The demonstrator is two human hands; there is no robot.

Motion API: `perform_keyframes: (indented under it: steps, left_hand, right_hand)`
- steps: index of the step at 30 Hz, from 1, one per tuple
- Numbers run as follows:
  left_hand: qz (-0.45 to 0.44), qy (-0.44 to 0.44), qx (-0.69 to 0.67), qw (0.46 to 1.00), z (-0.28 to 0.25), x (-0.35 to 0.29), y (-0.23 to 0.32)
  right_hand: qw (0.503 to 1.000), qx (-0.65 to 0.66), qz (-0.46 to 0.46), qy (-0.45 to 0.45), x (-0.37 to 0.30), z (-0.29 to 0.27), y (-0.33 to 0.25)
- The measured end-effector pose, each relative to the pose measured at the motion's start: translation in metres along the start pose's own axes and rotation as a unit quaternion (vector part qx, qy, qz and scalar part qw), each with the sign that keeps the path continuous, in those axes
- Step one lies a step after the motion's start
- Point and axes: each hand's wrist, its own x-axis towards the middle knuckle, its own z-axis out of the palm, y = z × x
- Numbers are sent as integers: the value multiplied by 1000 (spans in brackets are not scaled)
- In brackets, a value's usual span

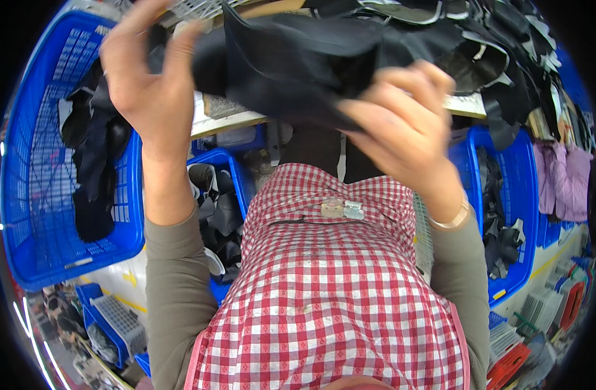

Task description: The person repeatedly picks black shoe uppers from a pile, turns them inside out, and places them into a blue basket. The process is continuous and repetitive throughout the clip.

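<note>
A black leather-like sheet piece (291,65), smeared by motion, hangs over the near edge of the worktable (230,123). My right hand (402,120) pinches its lower right corner between thumb and fingers. At the piece's left end, my left hand (145,78) is raised with thumb and fingers spread apart and blurred; I see no grip on the material. Behind the piece, more black cut pieces with pale edges (477,62) lie heaped on the right side of the table.
A large blue basket (25,214) with black pieces stands at my left. Another blue bin (239,172) with black pieces sits below the table, and a blue basket (529,195) stands at my right. Pink checked cloth (564,182) hangs beyond it.
</note>
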Motion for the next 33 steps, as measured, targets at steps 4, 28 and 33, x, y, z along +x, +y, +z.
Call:
perform_keyframes:
  steps: [4, 28, 33]
  left_hand:
    - [-202, -24, -253, 946, 40, -71, 2]
    - [-185, -303, -67, 932, 29, -114, 3]
    - [-248, -318, -110, 908, 22, -105, 8]
  right_hand:
    - [994, 109, 18, 9, 27, 81, -13]
    - [472, 628, 614, -84, -101, 109, 28]
    - [373, 772, 515, -23, -70, 98, 47]
